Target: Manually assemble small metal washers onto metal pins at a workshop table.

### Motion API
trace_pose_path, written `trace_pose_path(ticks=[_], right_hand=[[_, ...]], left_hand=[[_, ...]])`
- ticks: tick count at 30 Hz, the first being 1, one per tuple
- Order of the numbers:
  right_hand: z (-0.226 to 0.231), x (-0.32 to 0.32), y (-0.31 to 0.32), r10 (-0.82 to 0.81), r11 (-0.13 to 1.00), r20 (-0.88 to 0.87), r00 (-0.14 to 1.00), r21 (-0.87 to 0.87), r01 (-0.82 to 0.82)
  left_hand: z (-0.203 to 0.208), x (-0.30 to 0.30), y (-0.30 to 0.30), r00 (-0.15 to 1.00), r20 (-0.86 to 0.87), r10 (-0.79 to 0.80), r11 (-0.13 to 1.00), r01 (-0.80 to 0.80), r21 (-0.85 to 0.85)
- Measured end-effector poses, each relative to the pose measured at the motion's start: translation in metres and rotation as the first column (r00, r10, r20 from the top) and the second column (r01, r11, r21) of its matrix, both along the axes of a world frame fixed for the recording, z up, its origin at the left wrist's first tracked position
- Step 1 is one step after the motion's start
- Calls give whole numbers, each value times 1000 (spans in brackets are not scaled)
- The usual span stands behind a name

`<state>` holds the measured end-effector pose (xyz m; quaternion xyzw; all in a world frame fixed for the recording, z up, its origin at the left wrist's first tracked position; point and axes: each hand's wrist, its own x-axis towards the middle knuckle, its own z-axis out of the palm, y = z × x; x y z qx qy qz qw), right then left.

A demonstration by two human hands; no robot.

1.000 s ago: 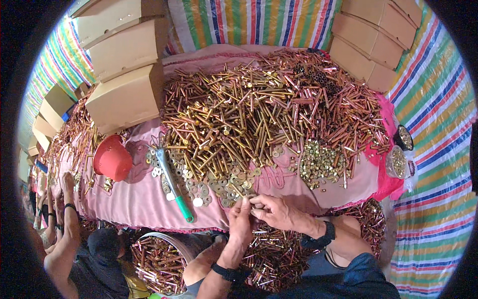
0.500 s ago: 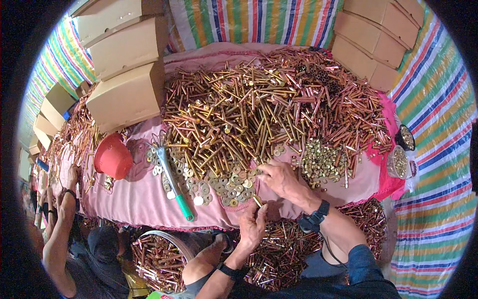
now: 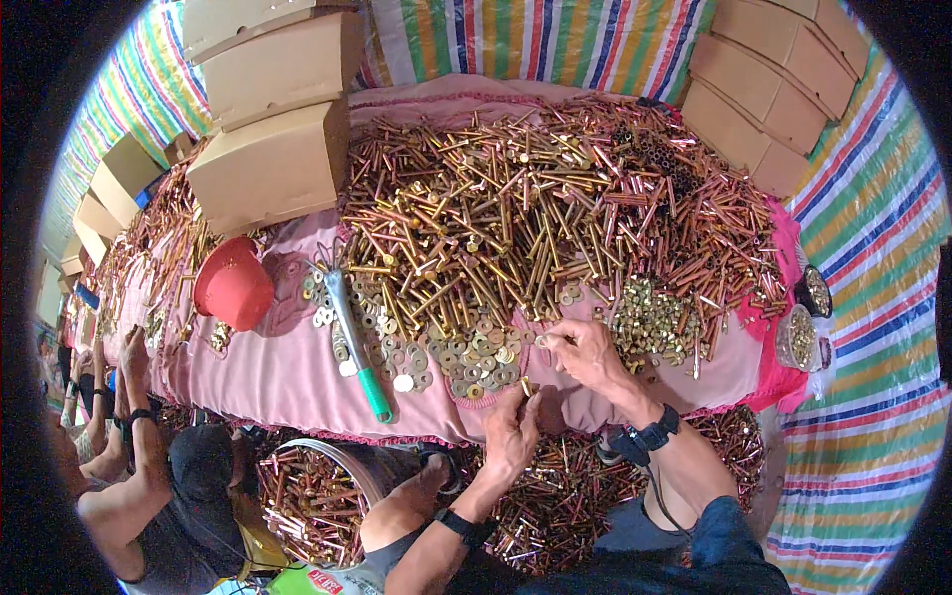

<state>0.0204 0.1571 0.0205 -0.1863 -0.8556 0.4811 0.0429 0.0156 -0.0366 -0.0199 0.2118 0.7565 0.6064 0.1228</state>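
Observation:
My left hand (image 3: 510,436) is closed around a brass-coloured bolt (image 3: 527,385), whose end sticks up between thumb and fingers at the table's front edge. To its right and farther back, my right hand (image 3: 585,354) pinches what looks like a washer (image 3: 541,340) at its fingertips. Loose flat washers (image 3: 466,359) lie spread on the pink cloth just beyond my left hand. Behind them rises a big heap of long brass and copper-coloured bolts (image 3: 496,228). A pile of small nuts (image 3: 650,322) sits beyond my right wrist.
A green-handled tool (image 3: 369,392) and a tilted red bowl (image 3: 234,285) lie to the left. Cardboard boxes (image 3: 263,169) are stacked at both back corners. Small tubs (image 3: 796,337) stand at right. Below the table are a bolt-filled bucket (image 3: 312,501) and more bolts. A co-worker (image 3: 139,476) sits at left.
My right hand has drawn back from the washers, slightly rightward, fingertips now pinched on a small piece. My left hand still holds the bolt, now more upright. The whole view has shifted a little.

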Motion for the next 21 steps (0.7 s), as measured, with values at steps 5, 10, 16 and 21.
trace_pose_path(ticks=[5, 10, 16, 21], right_hand=[[14, 13, -2, -43, 877, 52, 998, -476, 63], [28, 28, -24, 65, 770, 19, 998, -637, -38], [45, 38, -18, -7, 915, 74, 997, -402, 36], [42, 58, 44, -302, 900, -284, 910, 230, 370]], left_hand=[[0, -1, -3, 999, -10, -53, 994, 52, -96], [-10, 3, 3, 996, -83, -35, 999, 33, -19], [-22, 5, 14, 988, -150, -35, 999, 33, -11], [-25, 0, 3, 993, -115, 5, 1000, -2, 21]])
